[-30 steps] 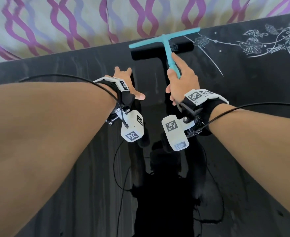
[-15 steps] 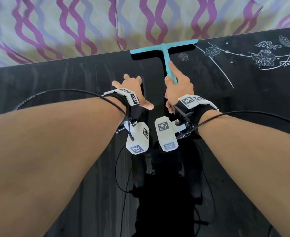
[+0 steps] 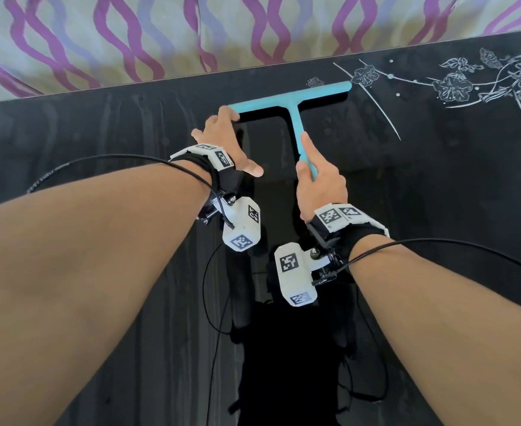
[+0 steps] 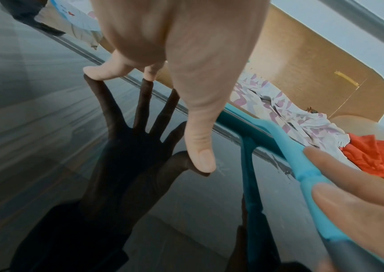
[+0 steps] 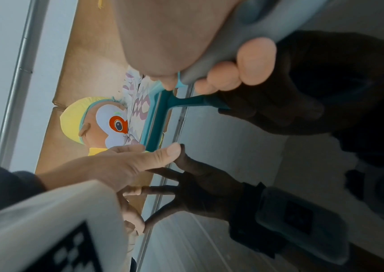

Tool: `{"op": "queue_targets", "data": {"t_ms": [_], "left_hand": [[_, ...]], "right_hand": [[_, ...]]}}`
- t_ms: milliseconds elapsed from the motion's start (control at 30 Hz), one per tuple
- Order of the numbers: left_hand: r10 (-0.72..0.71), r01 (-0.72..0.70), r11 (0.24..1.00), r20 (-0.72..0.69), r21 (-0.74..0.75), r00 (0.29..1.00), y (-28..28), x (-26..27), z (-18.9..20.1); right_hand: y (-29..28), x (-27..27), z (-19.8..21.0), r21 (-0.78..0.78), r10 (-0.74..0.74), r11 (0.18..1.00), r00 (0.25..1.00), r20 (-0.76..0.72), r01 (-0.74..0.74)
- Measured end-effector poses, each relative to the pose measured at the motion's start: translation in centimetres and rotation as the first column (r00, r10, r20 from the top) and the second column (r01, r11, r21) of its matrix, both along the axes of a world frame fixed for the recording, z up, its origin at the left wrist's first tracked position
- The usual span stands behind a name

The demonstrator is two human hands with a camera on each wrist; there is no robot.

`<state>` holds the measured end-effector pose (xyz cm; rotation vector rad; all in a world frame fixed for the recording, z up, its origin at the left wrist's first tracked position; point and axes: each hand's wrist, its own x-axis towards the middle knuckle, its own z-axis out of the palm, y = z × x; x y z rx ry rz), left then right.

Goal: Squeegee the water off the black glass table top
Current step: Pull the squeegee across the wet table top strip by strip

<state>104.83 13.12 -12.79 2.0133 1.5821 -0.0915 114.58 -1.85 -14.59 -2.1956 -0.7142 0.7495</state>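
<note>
The worktop [image 3: 437,195] is black glass, streaked with a dull film of water on its left part and printed with white flowers at the far right; a patterned cloth [image 3: 130,35] lies just beyond its far edge. Mirror-dark glass shows between the arms, which I judge to be cleared already.

The squeegee [image 3: 293,99] sits near the far edge with its blade across the glass and its stem running back toward the person, likely so a pull toward the body drags water along one lane.

The right hand [image 3: 319,186] is wrapped round the stem's grip, forefinger laid straight along the top, probably to press the blade down evenly.

The left hand [image 3: 225,139] is spread, holding nothing; its fingers [image 4: 97,72] touch the glass by the blade's left end, thumb out to the side. It seems placed to brace the body over the far reach, or to steady that end of the blade.
</note>
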Motion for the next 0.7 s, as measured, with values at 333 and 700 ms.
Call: {"op": "queue_targets", "data": {"t_ms": [333, 700], "left_hand": [[-0.039, 0.038, 0.997, 0.007, 0.063, 0.999, -5.9, -2.4, 0.5], [-0.137, 0.101, 0.98, -0.216, -0.17, 0.967, -15.0, -5.4, 3.6]], "right_hand": [[-5.2, -1.2, 2.6, -0.119, 0.048, 0.992, 0.998, -0.027, -0.05], [-12.0, -3.1, 6.0, -0.219, 0.082, 0.971, 0.994, -0.068, -0.095]]}}
